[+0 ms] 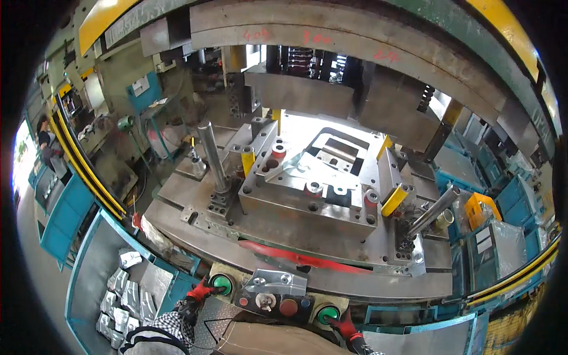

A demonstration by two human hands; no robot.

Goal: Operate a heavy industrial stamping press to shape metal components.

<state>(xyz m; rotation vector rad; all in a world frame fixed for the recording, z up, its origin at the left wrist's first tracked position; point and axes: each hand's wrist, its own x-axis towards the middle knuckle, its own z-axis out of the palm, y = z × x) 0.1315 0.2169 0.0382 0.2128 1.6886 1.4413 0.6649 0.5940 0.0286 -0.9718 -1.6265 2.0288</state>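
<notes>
My left hand, in a red and black glove, touches the left green push button on a control box. At the box's right end, a dark-gloved finger of my right hand reaches the other green button. Both hands hold nothing and look open, though some fingers are hidden. Between them a bent sheet-metal part lies on the box, above a red button. Ahead, a shiny sheet-metal piece rests on the lower die of a press.
The heavy upper die hangs above. Steel guide posts and yellow blocks stand around the lower die. A blue bin at left holds several stamped parts. Yellow-black guard bars flank the press. A person stands far left.
</notes>
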